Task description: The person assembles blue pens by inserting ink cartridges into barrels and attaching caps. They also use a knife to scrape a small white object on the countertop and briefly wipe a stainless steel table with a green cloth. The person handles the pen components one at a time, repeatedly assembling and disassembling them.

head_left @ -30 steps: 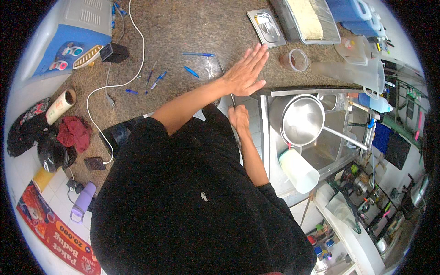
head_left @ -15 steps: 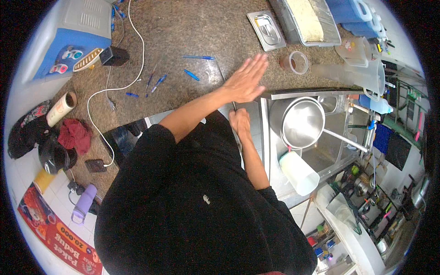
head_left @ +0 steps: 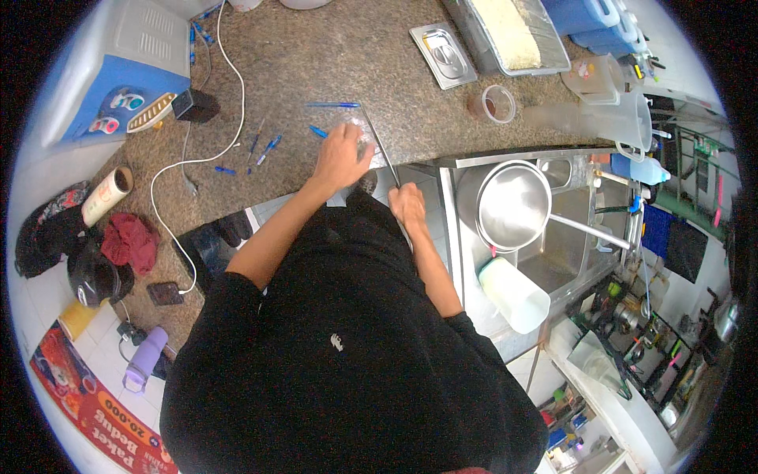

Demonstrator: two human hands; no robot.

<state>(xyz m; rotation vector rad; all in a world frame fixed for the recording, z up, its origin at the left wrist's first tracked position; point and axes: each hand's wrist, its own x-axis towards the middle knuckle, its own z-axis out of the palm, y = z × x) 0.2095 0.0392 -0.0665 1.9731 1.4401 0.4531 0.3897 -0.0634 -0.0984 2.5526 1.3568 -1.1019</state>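
My right hand [head_left: 407, 204] is closed round the lower end of a long, thin, dark metal rod or blade [head_left: 380, 147], seen nearly edge-on. Its far end reaches over the brown speckled counter [head_left: 316, 47]. Over the counter's near edge, my left hand [head_left: 345, 156] has its fingers bent down and its thumb apart; whatever lies under the fingertips is hidden. Just beyond those fingers lies a short blue pen piece [head_left: 317, 131]. A long blue pen [head_left: 332, 104] lies farther back. Left of the hand are a blue-and-clear pen part [head_left: 269, 149] and a small blue piece [head_left: 225, 170].
A white cable [head_left: 237, 75] winds over the left of the counter, past a black block [head_left: 195, 105]. At the right stand a clear cup [head_left: 497, 104], a steel lid [head_left: 444, 55] and plastic jugs [head_left: 628, 122]. A steel pot [head_left: 515, 207] sits by the sink [head_left: 567, 249].
My left hand has drawn back leftward from right of the rod, its fingers going from flat to bent. My right hand stays on the rod, whose far part now shows more. The view has shifted slightly.
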